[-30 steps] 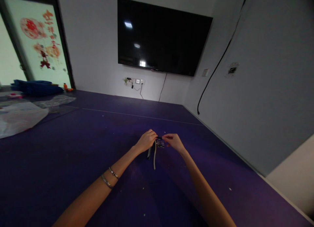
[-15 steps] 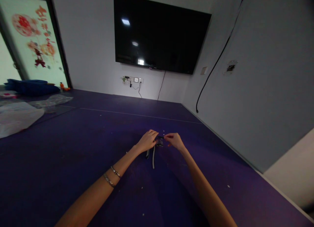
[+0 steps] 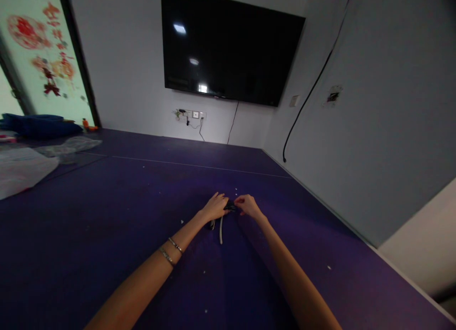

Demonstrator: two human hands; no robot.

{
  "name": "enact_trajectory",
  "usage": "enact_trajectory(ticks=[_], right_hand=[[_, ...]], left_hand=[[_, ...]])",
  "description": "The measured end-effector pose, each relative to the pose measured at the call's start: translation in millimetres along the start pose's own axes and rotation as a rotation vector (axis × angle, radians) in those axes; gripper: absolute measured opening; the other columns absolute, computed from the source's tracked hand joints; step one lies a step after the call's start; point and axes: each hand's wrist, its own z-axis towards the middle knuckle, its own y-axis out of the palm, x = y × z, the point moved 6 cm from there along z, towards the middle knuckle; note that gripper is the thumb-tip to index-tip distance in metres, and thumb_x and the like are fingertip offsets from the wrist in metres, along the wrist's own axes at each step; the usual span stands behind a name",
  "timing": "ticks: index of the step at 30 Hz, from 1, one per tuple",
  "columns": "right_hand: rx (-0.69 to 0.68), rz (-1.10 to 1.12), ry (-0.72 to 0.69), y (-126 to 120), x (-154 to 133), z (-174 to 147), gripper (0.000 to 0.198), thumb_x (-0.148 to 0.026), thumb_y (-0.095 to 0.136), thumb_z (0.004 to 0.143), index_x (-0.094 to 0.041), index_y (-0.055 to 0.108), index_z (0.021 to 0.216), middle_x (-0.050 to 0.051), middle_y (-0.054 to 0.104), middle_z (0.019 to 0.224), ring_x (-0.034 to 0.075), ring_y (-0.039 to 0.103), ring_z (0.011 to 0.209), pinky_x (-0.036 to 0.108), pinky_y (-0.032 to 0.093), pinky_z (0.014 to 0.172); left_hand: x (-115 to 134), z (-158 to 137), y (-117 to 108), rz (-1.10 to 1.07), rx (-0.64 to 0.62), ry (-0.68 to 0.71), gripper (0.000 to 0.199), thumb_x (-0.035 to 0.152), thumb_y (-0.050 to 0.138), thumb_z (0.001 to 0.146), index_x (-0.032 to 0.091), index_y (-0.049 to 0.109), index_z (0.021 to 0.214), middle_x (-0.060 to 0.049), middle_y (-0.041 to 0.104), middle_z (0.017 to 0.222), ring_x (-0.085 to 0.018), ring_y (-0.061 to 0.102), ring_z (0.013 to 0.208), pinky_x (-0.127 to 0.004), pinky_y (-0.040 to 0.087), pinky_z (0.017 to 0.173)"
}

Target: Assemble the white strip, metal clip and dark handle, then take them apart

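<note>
A small black object [image 3: 230,205], its kind too small to make out, lies on the purple surface between my hands. My left hand [image 3: 215,208] reaches over its left side, fingers closed on it. From the right, my right hand [image 3: 247,206] pinches at its edge with thumb and forefinger. A pale grey strip [image 3: 221,231], like a cable or strap, sticks out toward me below the left fingers. Beside it, a shorter black-and-grey piece [image 3: 213,224] is partly covered by the left hand.
The purple surface [image 3: 160,197] carries several white specks. Clear plastic and a white bag [image 3: 26,170] lie at the far left, near dark blue cloth [image 3: 41,126]. A black cable [image 3: 313,87] hangs along the right wall; a television [image 3: 231,49] hangs ahead.
The black part in my right fingers has come down over the small object, covering its shiny face. My right hand has shifted slightly left and lower. The camera view has shifted a little.
</note>
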Motion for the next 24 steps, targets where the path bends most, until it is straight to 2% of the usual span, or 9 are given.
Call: enact_trajectory(ticks=[14, 24], right_hand=[[-0.012, -0.004, -0.02, 4.1, -7.1, 0.0, 0.008, -0.01, 0.063, 0.063, -0.013, 0.069, 0.066, 0.0, 0.062, 0.059, 0.007, 0.051, 0.04, 0.014, 0.042, 0.028], [-0.042, -0.072, 0.001, 5.0, -8.4, -3.2, 0.014, -0.01, 0.058, 0.065, -0.013, 0.07, 0.07, 0.002, 0.065, 0.064, 0.008, 0.054, 0.047, 0.013, 0.043, 0.03]], left_hand=[[-1.8, 0.8, 6.3, 0.006, -0.015, 0.0, 0.037, 0.036, 0.053, 0.081, 0.013, 0.054, 0.11, -0.014, 0.057, 0.118, -0.023, 0.045, 0.119, -0.043, 0.024, 0.104], [2.0, 0.0, 1.0, -0.013, -0.041, -0.013, 0.034, 0.033, 0.053, 0.08, 0.014, 0.055, 0.109, -0.013, 0.058, 0.116, -0.024, 0.045, 0.119, -0.044, 0.023, 0.103]])
